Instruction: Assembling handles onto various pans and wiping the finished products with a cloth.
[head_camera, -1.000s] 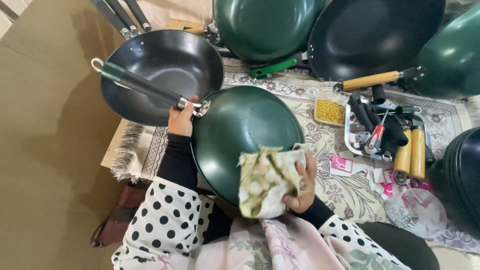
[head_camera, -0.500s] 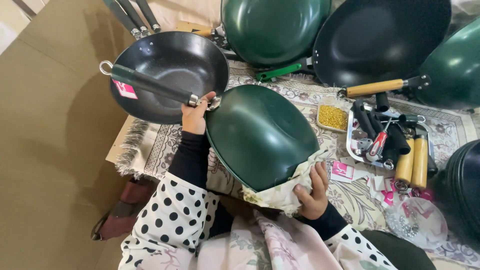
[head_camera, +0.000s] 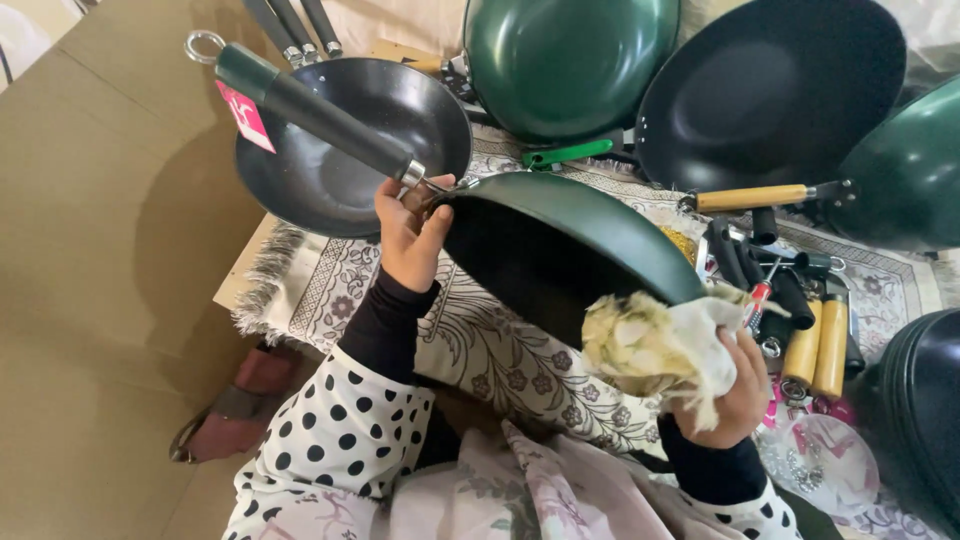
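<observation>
My left hand (head_camera: 408, 232) grips a dark green wok (head_camera: 600, 225) where its long dark handle (head_camera: 310, 112) joins the bowl. The wok is tipped up on edge over my lap, its dark inside facing me and its green outside turned away. A pink tag (head_camera: 246, 116) hangs on the handle. My right hand (head_camera: 735, 385) holds a crumpled pale cloth (head_camera: 655, 345) pressed against the wok's lower right rim. Both sleeves are black with white-dotted fabric above.
A black wok (head_camera: 340, 170) lies behind the held one on a patterned rug (head_camera: 340, 275). A green wok (head_camera: 570, 60), a black wok (head_camera: 770, 90) and another green wok (head_camera: 905, 170) lie farther back. Loose wooden handles (head_camera: 818, 350) and a screwdriver (head_camera: 758, 300) sit at right. Brown cardboard (head_camera: 100, 300) lies at left.
The wok has gone from lying with its green outside up to standing on edge, inside toward me. The cloth moved from on top to the lower right rim.
</observation>
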